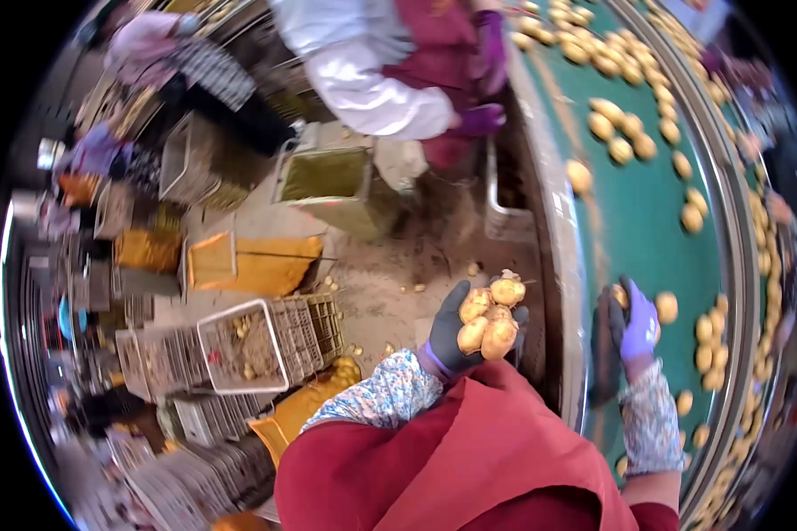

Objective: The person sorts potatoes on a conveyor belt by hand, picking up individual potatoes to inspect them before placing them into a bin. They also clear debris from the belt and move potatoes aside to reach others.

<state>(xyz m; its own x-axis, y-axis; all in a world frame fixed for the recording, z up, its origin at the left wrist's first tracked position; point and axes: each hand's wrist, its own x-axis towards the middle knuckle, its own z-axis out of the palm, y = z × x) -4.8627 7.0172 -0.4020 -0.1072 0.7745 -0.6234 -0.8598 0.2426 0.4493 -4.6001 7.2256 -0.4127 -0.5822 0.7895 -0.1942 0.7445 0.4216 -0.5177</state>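
Left hand (447, 341) holding several potatoes (499, 334) beside belt (633, 248); right hand (639, 326) gripping one over belt. Many more on it.

co-worker (390, 75) cut off by top edge, background people (102, 150) blurred

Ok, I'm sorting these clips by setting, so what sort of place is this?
Probably a potato sorting or packing shed: potatoes lie along a green conveyor belt, with crates around the floor.
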